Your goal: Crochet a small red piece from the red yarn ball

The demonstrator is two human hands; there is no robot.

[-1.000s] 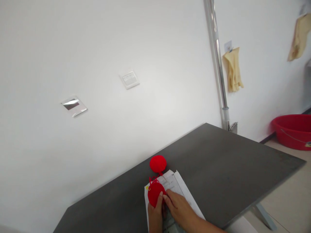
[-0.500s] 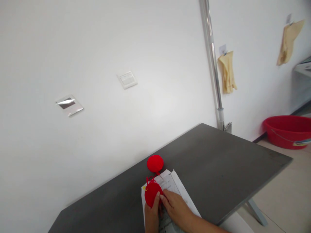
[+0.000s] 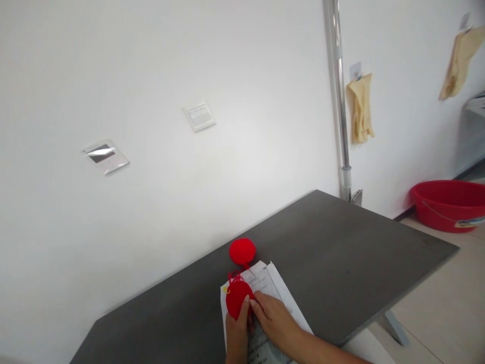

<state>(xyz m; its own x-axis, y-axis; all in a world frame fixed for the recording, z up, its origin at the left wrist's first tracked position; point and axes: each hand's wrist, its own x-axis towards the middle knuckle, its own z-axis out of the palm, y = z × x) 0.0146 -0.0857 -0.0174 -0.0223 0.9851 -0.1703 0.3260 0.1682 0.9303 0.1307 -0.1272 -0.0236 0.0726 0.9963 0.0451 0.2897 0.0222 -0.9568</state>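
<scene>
A round red piece that looks crocheted [image 3: 238,299] is held up over printed sheets of paper [image 3: 259,275]. My left hand [image 3: 238,328] grips its lower side, the thumb lying on the front. At its right edge, my right hand [image 3: 273,319] pinches with thumb and forefinger close to my left thumb; any small tool in those fingers is hidden. A small yellow clip or marker [image 3: 226,290] shows at the piece's left edge. Loose red yarn [image 3: 235,276] loops above it. Just beyond the paper lies a red ball of yarn [image 3: 242,251].
The dark table [image 3: 322,263] stands against a white wall. A metal pole [image 3: 342,101] rises behind it. Pale yellow gloves [image 3: 361,108] hang on the wall at the right. A red basin [image 3: 447,205] sits on the floor to the right.
The view has shifted slightly, so the wall items appear a little higher. Both hands stay on the red piece in nearly the same pose.
</scene>
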